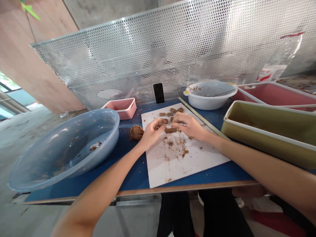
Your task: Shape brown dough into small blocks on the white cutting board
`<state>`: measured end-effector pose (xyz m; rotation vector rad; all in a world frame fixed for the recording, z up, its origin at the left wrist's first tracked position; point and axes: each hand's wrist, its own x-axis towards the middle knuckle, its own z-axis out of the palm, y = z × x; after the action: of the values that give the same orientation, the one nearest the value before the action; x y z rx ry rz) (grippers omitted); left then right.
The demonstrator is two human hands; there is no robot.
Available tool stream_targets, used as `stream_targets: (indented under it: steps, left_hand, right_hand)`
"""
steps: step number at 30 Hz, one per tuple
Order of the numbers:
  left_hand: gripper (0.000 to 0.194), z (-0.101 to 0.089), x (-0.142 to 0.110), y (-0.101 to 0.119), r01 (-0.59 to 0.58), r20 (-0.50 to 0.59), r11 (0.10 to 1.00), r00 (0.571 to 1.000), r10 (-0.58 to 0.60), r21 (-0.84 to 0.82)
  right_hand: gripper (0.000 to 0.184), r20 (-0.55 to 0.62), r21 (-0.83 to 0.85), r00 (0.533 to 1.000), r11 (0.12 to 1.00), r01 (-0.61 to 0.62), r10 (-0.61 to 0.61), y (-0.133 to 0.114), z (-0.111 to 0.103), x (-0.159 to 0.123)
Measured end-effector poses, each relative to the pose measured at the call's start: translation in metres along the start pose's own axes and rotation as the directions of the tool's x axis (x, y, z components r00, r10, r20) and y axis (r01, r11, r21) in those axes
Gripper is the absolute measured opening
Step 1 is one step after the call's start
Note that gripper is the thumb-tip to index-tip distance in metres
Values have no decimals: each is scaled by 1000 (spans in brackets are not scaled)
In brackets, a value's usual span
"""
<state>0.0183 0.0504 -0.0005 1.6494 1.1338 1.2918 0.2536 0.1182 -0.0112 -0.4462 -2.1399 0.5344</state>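
Over a white board (pixel 160 164), my two hands are close together among pieces of brown clay. My left hand (pixel 153 131) is curled, thumb and fingers closed about a piece of clay, mostly hidden. My right hand (pixel 187 124) bends its muddy fingers down at the same spot; its fingertips press on clay that they partly cover. A short clay roll (pixel 171 130) lies just below and between the hands. Several more clay pieces (pixel 170 114) lie beyond my fingers. Smears and crumbs of clay (pixel 184 153) mark the board. Left of it sits a larger clay lump (pixel 136 133).
A large blue basin (pixel 61 168) stands left, a small pink box (pixel 127 113) behind it. A phone (pixel 158 92) leans against the perforated metal screen (pixel 118 59). Rightward are a pale stick (pixel 202 117), white basin (pixel 207 102), olive planter (pixel 266 141), pink trays (pixel 283 93) and plastic bottle (pixel 278 59).
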Motion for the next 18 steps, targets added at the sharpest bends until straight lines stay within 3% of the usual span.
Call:
stream_targets:
  steps: [4, 9, 14, 18]
  left_hand:
    - [20, -1, 1, -3, 4, 7, 1000, 1000, -4, 16]
    - [20, -1, 1, -1, 20, 12, 1000, 1000, -20, 24]
    - [19, -1, 2, 1, 16, 2, 1000, 1000, -16, 18]
    - [19, -2, 2, 1, 24, 6, 999, 1000, -25, 29]
  right_hand:
    - [26, -1, 35, 998, 998, -57, 57, 0, 2, 0]
    - [41, 46, 21, 998, 999, -33, 32, 0, 2, -1]
    - [28, 5, 25, 1000, 999, -26, 26, 1, 2, -1]
    - [39, 44, -9, 999, 1000, -18, 19, 4, 3, -1]
